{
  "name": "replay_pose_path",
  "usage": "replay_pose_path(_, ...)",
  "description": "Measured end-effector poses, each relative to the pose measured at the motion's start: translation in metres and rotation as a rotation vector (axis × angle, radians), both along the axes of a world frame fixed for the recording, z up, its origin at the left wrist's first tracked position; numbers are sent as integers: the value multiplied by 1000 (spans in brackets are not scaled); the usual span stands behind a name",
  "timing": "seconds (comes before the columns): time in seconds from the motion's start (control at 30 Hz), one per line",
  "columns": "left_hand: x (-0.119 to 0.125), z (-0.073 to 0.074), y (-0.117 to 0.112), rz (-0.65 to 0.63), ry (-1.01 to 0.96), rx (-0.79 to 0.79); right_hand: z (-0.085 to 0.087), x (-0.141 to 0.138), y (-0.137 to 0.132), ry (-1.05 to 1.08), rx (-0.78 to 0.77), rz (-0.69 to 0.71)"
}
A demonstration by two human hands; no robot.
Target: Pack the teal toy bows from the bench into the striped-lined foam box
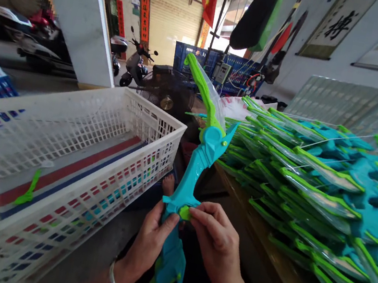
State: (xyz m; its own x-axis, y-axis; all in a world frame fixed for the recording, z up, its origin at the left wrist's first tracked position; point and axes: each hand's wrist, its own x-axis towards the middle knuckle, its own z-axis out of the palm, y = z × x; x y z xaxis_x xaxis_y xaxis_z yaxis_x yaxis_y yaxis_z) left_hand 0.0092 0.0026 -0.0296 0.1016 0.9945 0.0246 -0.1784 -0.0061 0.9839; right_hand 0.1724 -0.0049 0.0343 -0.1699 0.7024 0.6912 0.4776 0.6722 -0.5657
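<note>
A toy bow (194, 169) with a turquoise plastic body and bright green limbs stands upright before me, its lower limb partly out of view at the bottom. My left hand (152, 237) is closed around the body just below the middle, thumb across the front. At the bow's centre, a small green plastic piece (185, 212) is pinched between the thumb and fingers of my right hand (217, 241). This piece touches the turquoise body; whether it is fixed there I cannot tell. Clear plastic film (217, 105) runs along the upper limb.
On the left is a white lattice crate (157, 111) with a green part (31, 187) inside. A large pile of similar toy bows (313, 183) covers the wooden table (262, 266) at right. A fan (167, 101), blue crates (185, 55) and a scooter (138, 66) stand beyond.
</note>
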Motion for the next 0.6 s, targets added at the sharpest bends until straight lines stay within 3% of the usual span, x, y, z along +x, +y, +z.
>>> replay_pose_path(0.23, 3, 5, -4, 37, 91, 88, -9, -5, -7, -168, 157, -140)
replay_pose_path(0.37, 5, 10, -8, 67, 89, 112, -10, -10, -11, -169, 135, -190)
replay_pose_path(0.5, 4, 14, -11, 112, 101, 108, -12, -5, -8, -16, -74, -172)
replay_pose_path(0.6, 1, 15, -13, 126, 116, 136, -15, 3, -3, 68, -412, 45)
